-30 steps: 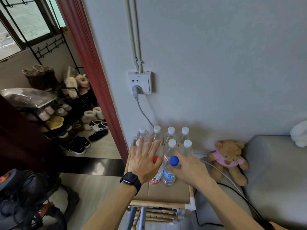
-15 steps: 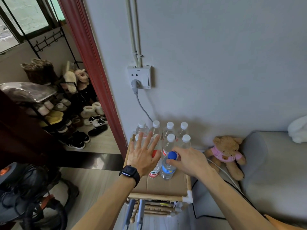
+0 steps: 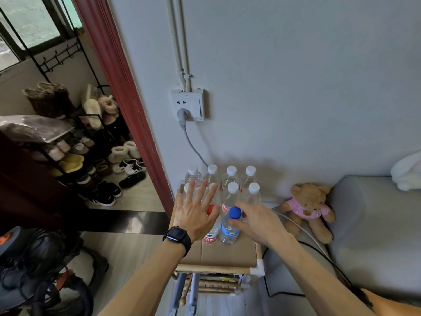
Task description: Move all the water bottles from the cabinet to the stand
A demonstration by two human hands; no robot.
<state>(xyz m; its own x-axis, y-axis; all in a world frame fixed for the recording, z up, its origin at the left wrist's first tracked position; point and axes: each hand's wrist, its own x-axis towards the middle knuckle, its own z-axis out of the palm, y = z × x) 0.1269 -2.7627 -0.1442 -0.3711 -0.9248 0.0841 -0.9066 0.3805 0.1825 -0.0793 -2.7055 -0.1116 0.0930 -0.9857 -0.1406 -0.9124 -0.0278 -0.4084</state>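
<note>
Several clear water bottles with white caps (image 3: pixel 232 188) stand in two rows at the back of the stand (image 3: pixel 227 254), a small wooden rack topped with cardboard. In front of them stand a red-capped bottle (image 3: pixel 211 236) and a blue-capped bottle (image 3: pixel 229 233), side by side. My left hand (image 3: pixel 196 215), with a black watch on the wrist, is spread flat over the red-capped bottle and the left white-capped ones, holding nothing. My right hand (image 3: pixel 257 222) wraps around the shoulder of the blue-capped bottle, which stands upright on the cardboard.
A teddy bear (image 3: pixel 307 208) leans against a grey sofa (image 3: pixel 376 236) right of the stand. A wall socket (image 3: pixel 188 106) with a grey cable hangs above the bottles. A red door frame (image 3: pixel 127 106), a shoe rack (image 3: pixel 75 151) and a black machine (image 3: pixel 34 270) are on the left.
The view has shifted slightly. Both hands stay in place, the left spread over the bottles and the right on the blue-capped bottle.
</note>
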